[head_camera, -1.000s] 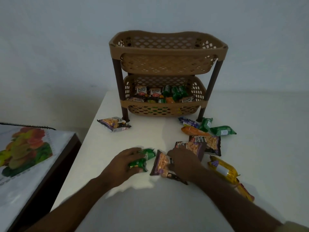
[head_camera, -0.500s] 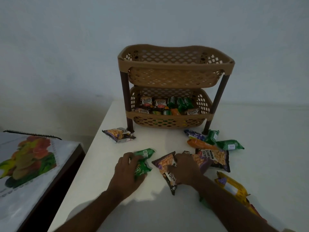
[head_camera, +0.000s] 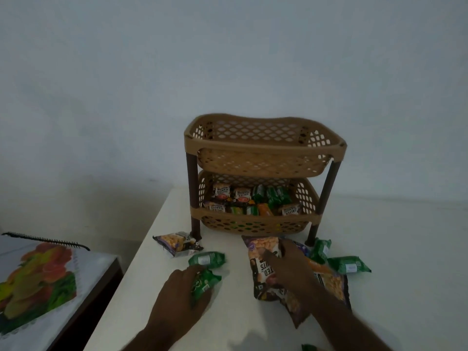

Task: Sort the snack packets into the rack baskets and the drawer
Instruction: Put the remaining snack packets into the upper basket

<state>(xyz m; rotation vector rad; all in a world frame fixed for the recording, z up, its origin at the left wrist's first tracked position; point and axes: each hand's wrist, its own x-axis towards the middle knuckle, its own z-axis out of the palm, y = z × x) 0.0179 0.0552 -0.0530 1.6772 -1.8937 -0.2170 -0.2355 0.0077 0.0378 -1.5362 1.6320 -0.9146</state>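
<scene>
Curling round a green packet (head_camera: 203, 283) near the front left of the white worktop (head_camera: 405, 300), the left hand (head_camera: 181, 291) has its grip closed on the crumpled wrapper, thumb and fingers wrapped about it. A second green packet (head_camera: 207, 259) lies flat just beyond that hand, apart from the fingers. The right hand (head_camera: 291, 268) rests on a large salted-peanut packet (head_camera: 263, 267), its fingers bent and pinching the packet's upper part, so this grip too is closed on its load (how much of the thumb is underneath cannot be told). Beneath the right forearm another peanut packet (head_camera: 331, 285) lies partly covered, and an orange packet (head_camera: 317, 268) shows just beside the wrist. Two more green packets (head_camera: 349, 264) (head_camera: 320, 249) sit to the right, near the rack's front right leg. A small peanut packet (head_camera: 176, 243) lies by the front left leg.

The two-tier rack (head_camera: 263, 178) stands at the back of the worktop against the wall. Its lower basket (head_camera: 253, 221) holds a row of peanut and green packets; the contents of the upper basket (head_camera: 263, 148) cannot be seen from this angle. A side table with a fruit-print cloth (head_camera: 35, 277) stands to the left, well apart.
</scene>
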